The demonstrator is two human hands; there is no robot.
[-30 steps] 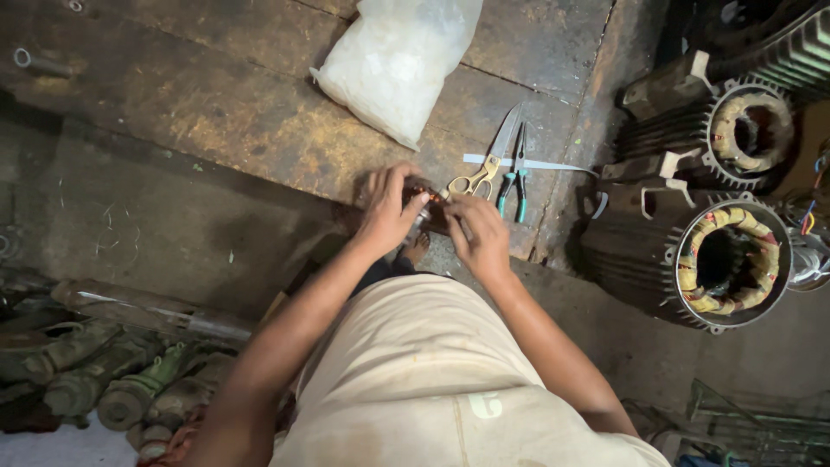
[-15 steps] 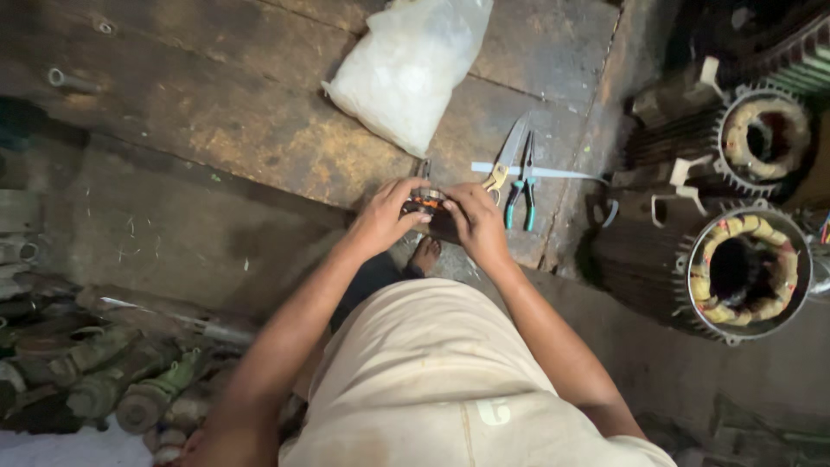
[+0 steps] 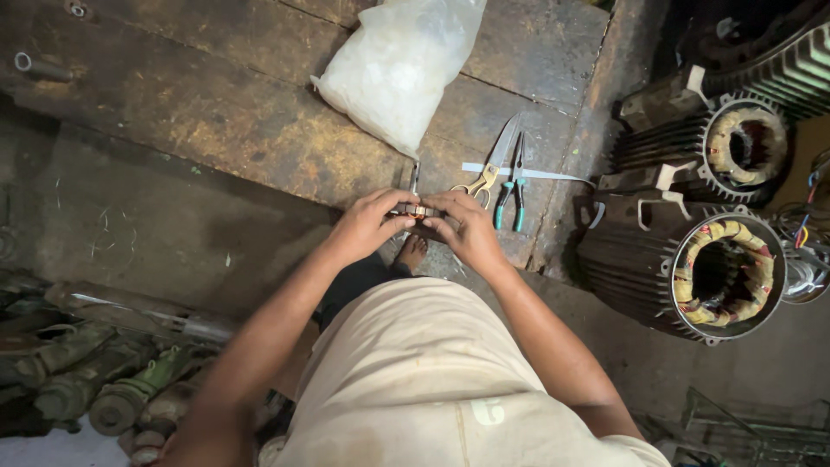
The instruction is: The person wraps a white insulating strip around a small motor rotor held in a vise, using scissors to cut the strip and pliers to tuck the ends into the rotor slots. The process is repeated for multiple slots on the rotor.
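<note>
My left hand [image 3: 367, 225] and my right hand [image 3: 468, 227] meet at the front edge of a worn wooden workbench [image 3: 216, 121]. Together they pinch a small coil-like part [image 3: 418, 210] with copper-coloured windings; most of it is hidden by my fingers. Just beyond my right hand lie scissors [image 3: 489, 173] with yellowish handles and pliers [image 3: 516, 186] with teal grips. A thin pale strip [image 3: 527, 173] lies under those tools. My bare foot [image 3: 411, 253] shows below the hands.
A cloudy plastic bag [image 3: 400, 65] lies on the bench behind the hands. Two finned motor stators [image 3: 692, 259] [image 3: 735, 143] with windings stand at the right. Greasy metal parts [image 3: 95, 380] pile up at the lower left. A bolt [image 3: 35, 65] sticks out at the far left.
The view has shifted slightly. Both hands stay together on the small part, with the fingers reworking their grip a little.
</note>
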